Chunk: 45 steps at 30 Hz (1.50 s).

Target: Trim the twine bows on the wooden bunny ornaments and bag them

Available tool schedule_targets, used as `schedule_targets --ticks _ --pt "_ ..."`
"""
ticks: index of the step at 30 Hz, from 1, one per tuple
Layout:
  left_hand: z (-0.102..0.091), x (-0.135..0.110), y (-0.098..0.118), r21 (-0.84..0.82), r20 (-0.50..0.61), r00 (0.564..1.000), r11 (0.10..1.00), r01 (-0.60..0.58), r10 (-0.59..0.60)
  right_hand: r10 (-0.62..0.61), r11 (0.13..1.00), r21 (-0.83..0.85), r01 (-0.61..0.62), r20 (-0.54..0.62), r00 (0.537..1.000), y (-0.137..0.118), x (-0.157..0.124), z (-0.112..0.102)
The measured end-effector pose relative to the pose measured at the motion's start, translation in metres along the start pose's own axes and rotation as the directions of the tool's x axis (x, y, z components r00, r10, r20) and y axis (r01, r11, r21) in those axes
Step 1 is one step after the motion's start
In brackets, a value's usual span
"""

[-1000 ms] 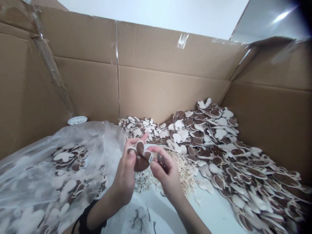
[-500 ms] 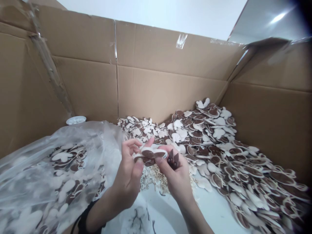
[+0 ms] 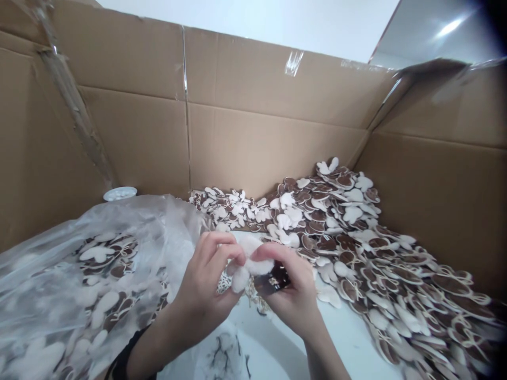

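Observation:
My left hand and my right hand meet low in the middle of the head view. Together they pinch a small flat bunny-shaped piece, its pale side facing up. Fingers of both hands are closed on it. My right hand also grips a dark brown piece under its fingers. Beneath the hands lies a heap of thin pale strings. Just beyond them spreads a pile of brown and white bunny-shaped pieces.
Tall cardboard walls stand round the work area on three sides. A clear plastic bag full of the same pieces fills the left. A small white dish sits at the back left. White tabletop shows at the bottom.
The piece between my hands has been turned over from its brown side to its pale side. Both hands have sunk a little and come closer together.

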State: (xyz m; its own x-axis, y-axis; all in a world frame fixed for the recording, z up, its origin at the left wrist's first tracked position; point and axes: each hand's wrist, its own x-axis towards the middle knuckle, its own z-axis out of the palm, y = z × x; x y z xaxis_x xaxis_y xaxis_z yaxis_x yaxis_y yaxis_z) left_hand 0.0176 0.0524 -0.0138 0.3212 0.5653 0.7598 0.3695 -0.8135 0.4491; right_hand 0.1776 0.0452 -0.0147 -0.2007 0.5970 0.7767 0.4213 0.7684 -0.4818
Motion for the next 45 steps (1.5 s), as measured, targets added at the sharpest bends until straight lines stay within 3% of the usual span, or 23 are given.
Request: schedule_targets --ticks 5,10,12,17,23,26,31,33,36,41,45 --pt "-0.006 -0.002 -0.003 -0.224 0.141 0.978 0.958 0.18 -0.15 0.047 0.997 0.062 -0.045 -0.037 0.998 0.006 -0.001 0.003" --pt "-0.011 -0.002 -0.011 -0.496 0.121 0.971 0.835 0.239 -0.206 0.08 0.99 0.122 -0.066 -0.113 0.99 0.011 -0.001 0.001" --pt "-0.012 -0.002 -0.014 -0.476 0.135 0.963 0.837 0.269 -0.233 0.073 0.991 0.118 -0.06 -0.107 0.992 0.01 -0.001 0.0" --pt "-0.009 0.0 -0.013 -0.246 0.209 0.929 0.903 0.353 -0.306 0.038 0.995 0.098 -0.035 -0.025 0.999 0.005 -0.001 -0.001" --pt "-0.004 0.0 -0.013 -0.454 0.204 0.865 0.738 0.499 -0.459 0.055 0.993 0.098 -0.061 0.065 0.996 0.008 0.002 0.0" --pt "-0.005 0.001 -0.016 -0.512 0.112 0.857 0.71 0.484 -0.503 0.123 0.986 0.094 -0.136 0.134 0.983 0.01 0.004 -0.001" --pt "-0.003 0.002 -0.016 -0.326 0.011 0.89 0.839 0.435 -0.456 0.261 0.962 0.055 -0.267 0.1 0.96 0.003 0.001 0.005" --pt "-0.001 0.001 -0.014 -0.241 0.008 0.925 0.897 0.372 -0.381 0.289 0.957 -0.008 -0.29 0.094 0.953 -0.001 -0.001 0.01" --pt "0.001 0.001 -0.012 -0.257 0.071 0.944 0.909 0.328 -0.321 0.323 0.946 -0.032 -0.322 0.103 0.941 -0.004 -0.001 0.016" --pt "0.002 0.001 -0.012 -0.46 0.103 0.934 0.816 0.35 -0.343 0.295 0.913 0.221 -0.343 0.224 0.929 0.0 0.001 0.019" --pt "0.007 -0.001 -0.012 -0.57 0.04 0.946 0.77 0.287 -0.323 0.442 0.717 0.498 -0.488 0.217 0.87 0.004 0.0 0.027"
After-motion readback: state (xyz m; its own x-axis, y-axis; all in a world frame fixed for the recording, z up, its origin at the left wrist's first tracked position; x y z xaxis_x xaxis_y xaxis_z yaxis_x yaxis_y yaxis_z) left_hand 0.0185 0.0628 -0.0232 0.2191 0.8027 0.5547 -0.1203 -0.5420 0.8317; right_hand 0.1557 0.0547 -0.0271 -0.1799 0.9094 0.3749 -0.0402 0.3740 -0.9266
